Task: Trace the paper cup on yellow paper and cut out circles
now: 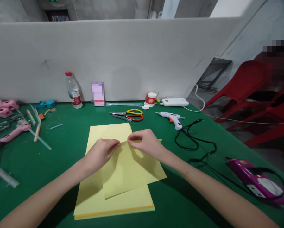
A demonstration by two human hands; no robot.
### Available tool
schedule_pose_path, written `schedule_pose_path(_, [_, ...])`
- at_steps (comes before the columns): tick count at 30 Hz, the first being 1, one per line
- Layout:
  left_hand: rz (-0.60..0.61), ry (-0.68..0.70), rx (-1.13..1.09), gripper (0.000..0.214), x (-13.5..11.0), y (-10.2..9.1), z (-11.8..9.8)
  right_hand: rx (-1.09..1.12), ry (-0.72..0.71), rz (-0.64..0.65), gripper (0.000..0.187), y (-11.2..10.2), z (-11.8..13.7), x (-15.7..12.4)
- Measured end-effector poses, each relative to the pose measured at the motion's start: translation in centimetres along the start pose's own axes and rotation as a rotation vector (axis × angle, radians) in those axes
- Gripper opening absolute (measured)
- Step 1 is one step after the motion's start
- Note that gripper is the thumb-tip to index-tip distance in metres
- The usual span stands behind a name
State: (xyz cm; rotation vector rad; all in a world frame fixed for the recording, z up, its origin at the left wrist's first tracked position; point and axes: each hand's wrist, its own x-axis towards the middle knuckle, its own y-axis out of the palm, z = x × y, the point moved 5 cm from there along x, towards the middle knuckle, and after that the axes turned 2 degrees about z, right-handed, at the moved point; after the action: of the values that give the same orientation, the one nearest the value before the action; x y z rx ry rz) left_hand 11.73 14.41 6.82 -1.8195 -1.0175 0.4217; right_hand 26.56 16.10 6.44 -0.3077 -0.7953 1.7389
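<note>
Covering much of the yellow stack (88, 196) on the green table (175, 199), a yellow sheet (125, 172) hides the middle of the papers below; part of the sheet passes behind the right hand (146, 142). Pixelation obscures the upright pink panel (98, 95), and the pink blocks (4, 109) are cut off at the left margin. Left hand (101, 150): thumb and forefinger pinched on the sheet's far edge, remaining fingers hard to make out. Right hand: fingertips closed on the same edge, near the left.
</note>
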Motion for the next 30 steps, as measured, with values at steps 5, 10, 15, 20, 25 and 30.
schedule_pose_path(5, [-0.064, 0.02, 0.066, 0.025, -1.9, -1.2, 0.4, -0.093, 0.054, -0.067, 0.015, -1.9, -1.7, -1.1])
schedule_pose_path(10, [-0.129, 0.051, 0.099, 0.028, -3.9, -3.0, 1.3, -0.193, 0.072, -0.187, 0.014, -4.7, -5.0, -2.2])
schedule_pose_path(15, [-0.155, 0.061, 0.092, 0.027, -4.4, -3.3, 1.3, -0.21, -0.032, -0.315, 0.017, -6.0, -3.3, -2.9])
schedule_pose_path(20, [-0.075, 0.102, 0.051, 0.022, -2.7, -1.1, -0.8, -0.099, -0.274, -0.1, 0.012, -1.4, 2.8, -2.9])
schedule_pose_path(25, [-0.047, 0.103, 0.018, 0.023, -2.0, -0.1, -1.9, -0.018, -0.298, -0.024, 0.011, 1.1, 3.9, -2.5])
schedule_pose_path(30, [-0.021, 0.097, -0.005, 0.024, -2.1, 0.4, -1.8, 0.007, -0.278, -0.024, 0.01, 1.1, 3.5, -2.6])
